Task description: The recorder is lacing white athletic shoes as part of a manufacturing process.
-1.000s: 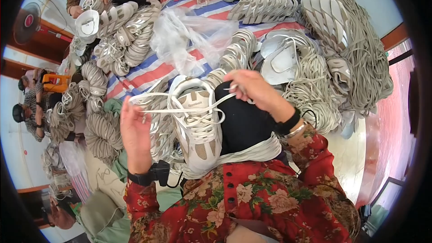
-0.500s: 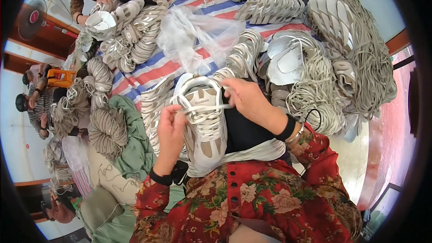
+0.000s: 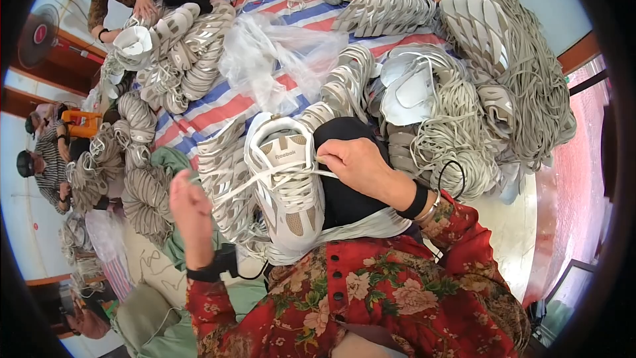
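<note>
Risks, by size.

Stacked shoes (image 3: 222,179), grey-beige, close on the left of the worked piece: a trailing strand might catch among them if the left hand swings wide.

Shoe (image 3: 273,197), one, just beside the dark knee (image 3: 341,195), toe toward the red floral shirt (image 3: 371,292), opening facing away; what bears it underneath is hidden. Neither hand appears to brace its body, so an uneven sideways pull could swivel or tip it.

Right hand (image 3: 364,171): thumb and forefinger together, seemingly pinched on the lace (image 3: 285,170) at the shoe's right edge. A grip that near the edge could slide off, or drag the collar inward.

Left hand (image 3: 192,215): raised and well apart from the right, off the shoe's left side, blurred; whether its fingers are closed on the strand cannot be told. A poor hold there would likely let the crossing loosen. Unequal pull between the hands could leave one end longer than the other.

Appearance, by size.

Shoe: off-white and beige, upright, low cut, pale rounded collar; sole out of view.

Toe: pale, with tan mesh panels.

Tongue (image 3: 285,146): cream, standing up within the opening, small dark lettering across it, tan patches above.

Lace: flat, off-white, in rows down the front; at the top, strands cross over the lower tongue, one running out to either side. Crossing not visibly drawn into a bow; tips not discernible.
</note>
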`<state>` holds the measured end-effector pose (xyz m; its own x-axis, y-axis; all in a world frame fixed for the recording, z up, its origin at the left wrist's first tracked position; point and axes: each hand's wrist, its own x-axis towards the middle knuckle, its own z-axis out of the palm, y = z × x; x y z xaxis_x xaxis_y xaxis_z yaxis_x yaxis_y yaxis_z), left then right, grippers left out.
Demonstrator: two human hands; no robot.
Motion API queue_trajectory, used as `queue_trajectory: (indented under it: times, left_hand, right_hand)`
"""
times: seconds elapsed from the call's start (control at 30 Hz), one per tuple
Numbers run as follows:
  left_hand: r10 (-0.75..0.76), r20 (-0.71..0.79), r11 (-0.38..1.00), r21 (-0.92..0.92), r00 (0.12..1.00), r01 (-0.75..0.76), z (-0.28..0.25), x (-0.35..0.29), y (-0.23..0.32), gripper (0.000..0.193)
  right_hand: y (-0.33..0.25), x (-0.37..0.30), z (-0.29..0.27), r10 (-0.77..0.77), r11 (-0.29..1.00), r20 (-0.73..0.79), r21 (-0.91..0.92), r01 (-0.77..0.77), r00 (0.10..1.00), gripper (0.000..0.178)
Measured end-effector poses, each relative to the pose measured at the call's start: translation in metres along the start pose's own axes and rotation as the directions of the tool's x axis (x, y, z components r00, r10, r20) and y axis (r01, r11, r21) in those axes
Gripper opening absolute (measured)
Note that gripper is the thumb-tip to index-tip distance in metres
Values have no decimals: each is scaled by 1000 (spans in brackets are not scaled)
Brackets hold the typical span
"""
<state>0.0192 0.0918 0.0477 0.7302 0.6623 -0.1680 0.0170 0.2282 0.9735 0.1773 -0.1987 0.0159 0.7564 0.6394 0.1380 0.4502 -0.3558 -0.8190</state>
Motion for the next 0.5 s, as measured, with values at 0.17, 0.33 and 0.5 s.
queue_trajectory:
  times: [0.17, 0.33, 0.5]
  left_hand:
    - [41, -392, 955, -257, 919, -152, -70, 23, 23, 38]
    - [202, -325, 966, -87, 924, -242, -79, 29, 37, 42]
    - [86, -117, 996, -14, 989, -88, -28, 21, 29, 31]
  right_hand:
    - [7, -2, 2, -119, 992, -94, -47, 115, 988, 9]
    - [4, 2, 4, -89, 965, -31, -250, 78, 996, 7]
    - [4, 5, 8, -115, 986, -119, -132, 99, 986, 6]
